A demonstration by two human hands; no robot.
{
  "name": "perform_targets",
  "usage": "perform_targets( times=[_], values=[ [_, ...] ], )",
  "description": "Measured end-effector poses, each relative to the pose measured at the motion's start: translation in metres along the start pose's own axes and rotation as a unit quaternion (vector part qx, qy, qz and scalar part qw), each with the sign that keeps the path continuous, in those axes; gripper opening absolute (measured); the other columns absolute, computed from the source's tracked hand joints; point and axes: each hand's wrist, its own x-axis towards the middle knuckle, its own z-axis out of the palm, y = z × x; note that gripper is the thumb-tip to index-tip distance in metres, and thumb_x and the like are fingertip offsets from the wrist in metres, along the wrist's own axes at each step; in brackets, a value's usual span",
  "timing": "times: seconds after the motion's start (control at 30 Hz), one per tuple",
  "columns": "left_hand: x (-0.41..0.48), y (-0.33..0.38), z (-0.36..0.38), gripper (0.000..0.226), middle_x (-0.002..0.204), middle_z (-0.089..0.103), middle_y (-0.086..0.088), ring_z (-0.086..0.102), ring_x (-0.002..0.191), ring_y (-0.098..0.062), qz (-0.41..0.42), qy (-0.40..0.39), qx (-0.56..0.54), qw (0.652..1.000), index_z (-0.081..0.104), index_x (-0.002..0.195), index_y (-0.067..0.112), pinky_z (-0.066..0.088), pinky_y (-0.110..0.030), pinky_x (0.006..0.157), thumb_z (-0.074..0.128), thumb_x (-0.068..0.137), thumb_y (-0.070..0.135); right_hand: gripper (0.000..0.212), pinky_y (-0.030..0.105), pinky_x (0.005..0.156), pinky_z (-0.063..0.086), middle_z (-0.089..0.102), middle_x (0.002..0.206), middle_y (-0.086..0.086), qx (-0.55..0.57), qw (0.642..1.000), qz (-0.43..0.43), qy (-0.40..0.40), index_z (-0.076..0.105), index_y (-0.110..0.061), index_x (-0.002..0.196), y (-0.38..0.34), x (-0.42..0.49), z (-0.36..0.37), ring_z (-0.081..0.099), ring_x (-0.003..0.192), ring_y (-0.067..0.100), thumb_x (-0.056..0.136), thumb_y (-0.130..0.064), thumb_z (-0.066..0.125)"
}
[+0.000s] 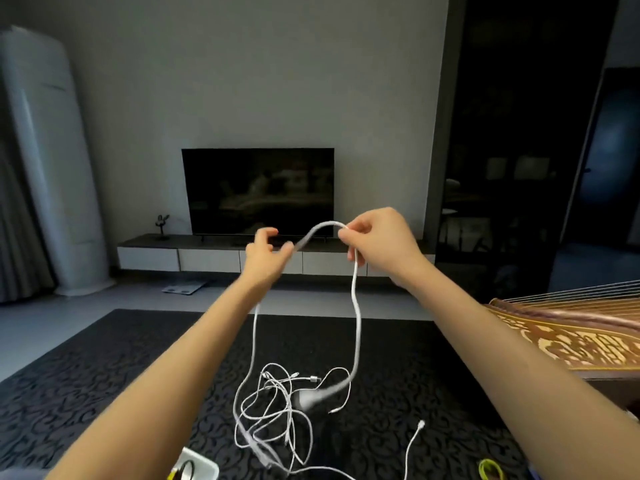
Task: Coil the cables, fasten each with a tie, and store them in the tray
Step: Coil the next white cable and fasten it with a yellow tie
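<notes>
The fingertips of the right hand are curled tight and pinch a white cable at the 3 o'clock end of a short raised arch. At the arch's 9 o'clock end the left hand closes its thumb and curled fingers on the same cable, though blur there hides how firm that hold is. Both hands are raised and level with each other, so the span between them runs from 9 to 3 o'clock.

From the right fingers the cable drops toward 6 o'clock, and a second strand falls the same way from under the left wrist. Both run into a loose tangle of thin white leads on the dark patterned table, at 6 o'clock from the hands. The slack to be gathered therefore lies below, about equally near either hand. The next loop probably means drawing a hanging strand upward.

The white tray sits at 7 o'clock from the tangle. A green tie lies at 4 o'clock, well apart. No coil looks finished yet.
</notes>
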Motion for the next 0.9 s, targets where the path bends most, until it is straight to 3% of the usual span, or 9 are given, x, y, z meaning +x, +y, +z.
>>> perform_targets(
  times=[0.1,0.2,0.3,0.4,0.43,0.53,0.63,0.73,0.9],
  values=[
    [-0.040,-0.001,0.018,0.028,0.117,0.054,-0.013,0.056,0.103,-0.029,0.053,0.039,0.151,0.986,0.054,0.117,0.011,0.045,-0.036,0.087,0.053,0.094,0.026,0.018,0.017,0.036,0.040,0.065,0.055,0.007,0.108,0.983,0.144,-0.020,0.066,-0.004,0.073,0.016,-0.013,0.008,0.058,0.039,0.009,0.090,-0.010,0.061],
    [-0.092,0.006,0.022,0.036,0.080,0.070,-0.004,0.067,0.080,-0.025,-0.015,-0.090,-0.073,0.993,0.061,0.089,0.012,0.051,-0.030,0.070,0.039,0.100,0.037,0.012,0.017,0.034,0.044,0.062,0.048,0.010,0.299,0.908,0.293,-0.006,0.058,0.007,0.083,0.031,-0.024,0.021,0.059,0.036,0.012,0.091,-0.002,0.059],
    [-0.139,0.003,0.015,0.064,0.067,0.068,-0.010,0.068,0.063,-0.024,-0.093,-0.289,-0.261,0.917,0.066,0.080,0.009,0.054,-0.026,0.059,0.027,0.093,0.058,0.012,0.022,0.034,0.048,0.064,0.069,0.018,0.487,0.773,0.406,0.024,0.052,0.008,0.087,0.043,-0.033,0.027,0.066,0.061,0.022,0.096,0.001,0.049],
    [-0.162,-0.011,0.007,0.041,0.055,0.049,0.002,0.048,0.046,-0.013,-0.025,-0.245,-0.308,0.919,0.066,0.082,0.013,0.043,-0.020,0.048,0.045,0.086,0.048,0.013,0.027,0.038,0.053,0.063,0.087,0.022,0.555,0.689,0.465,0.036,0.052,0.008,0.090,0.050,-0.050,0.032,0.067,0.091,0.030,0.097,0.001,0.045],
    [-0.164,-0.013,0.003,0.033,0.053,0.040,0.005,0.038,0.042,-0.009,-0.014,-0.216,-0.342,0.914,0.064,0.085,0.013,0.036,-0.017,0.043,0.047,0.088,0.040,0.014,0.027,0.040,0.054,0.067,0.078,0.021,0.523,0.714,0.465,-0.005,0.052,0.007,0.089,0.052,-0.061,0.035,0.070,0.081,0.027,0.097,-0.002,0.047],
    [-0.159,-0.012,-0.013,0.030,0.055,0.033,0.007,0.027,0.043,-0.005,0.020,-0.160,-0.329,0.930,0.063,0.091,0.010,0.023,-0.013,0.041,0.043,0.091,0.032,0.034,0.026,0.049,0.055,0.069,0.059,0.009,0.168,0.903,0.356,-0.170,0.060,-0.003,0.080,0.059,-0.096,0.044,0.067,0.053,0.018,0.093,-0.035,0.058],
    [-0.157,-0.009,-0.021,0.033,0.061,0.040,0.006,0.033,0.044,-0.007,0.023,-0.209,-0.281,0.936,0.065,0.092,0.011,0.024,-0.013,0.039,0.044,0.090,0.036,0.033,0.030,0.075,0.047,0.067,0.087,-0.008,-0.155,0.981,0.101,-0.062,0.063,-0.020,0.089,0.061,-0.121,0.051,0.061,0.083,0.011,0.089,-0.051,0.054],
    [-0.157,-0.005,-0.027,0.032,0.060,0.042,0.004,0.037,0.042,-0.007,-0.003,-0.230,-0.317,0.920,0.066,0.091,0.011,0.021,-0.013,0.035,0.045,0.090,0.036,0.026,0.028,0.089,0.046,0.067,0.102,-0.008,0.041,0.996,-0.006,-0.079,0.064,-0.020,0.112,0.048,-0.136,0.058,0.058,0.098,0.007,0.097,-0.033,0.046],
    [-0.154,-0.008,-0.031,0.031,0.064,0.043,0.000,0.045,0.050,-0.010,-0.027,-0.188,-0.354,0.916,0.059,0.073,0.014,0.034,-0.016,0.045,0.056,0.087,0.041,0.021,0.016,0.054,0.043,0.055,0.055,-0.006,0.270,0.956,0.030,-0.112,0.066,-0.011,0.083,0.027,-0.156,0.078,0.050,0.052,0.004,0.096,-0.009,0.049]
  ],
)
